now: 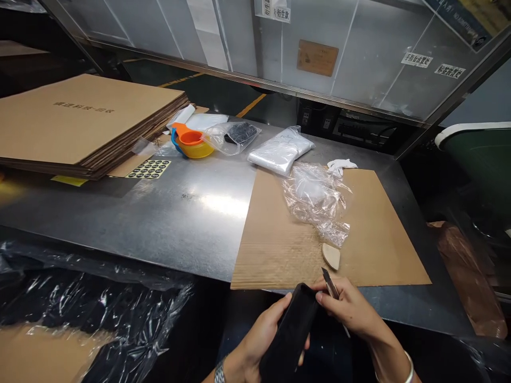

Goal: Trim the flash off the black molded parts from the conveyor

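My left hand [261, 335] is wrapped round a long black case-like piece [290, 332] with a raised rim at its far end. It is held tilted, just off the table's front edge. In my right hand [351, 306] is a slim utility knife [330, 283], its dark blade pointing up and away from me. The thumb and fingers of that hand also touch the far right corner of the black piece. Just beyond the knife tip, a small beige wedge-shaped pad [331, 256] lies on a flat cardboard sheet [275, 250].
Crumpled clear plastic [315, 194], a packet of clear bags [279, 150] and a white glove [341, 166] lie farther back. Nested coloured cups [195, 143] and a sticker sheet [150, 169] sit left on the metal table [191, 213], near stacked cardboard [88, 122]. A plastic-lined box [147, 324] stands lower left.
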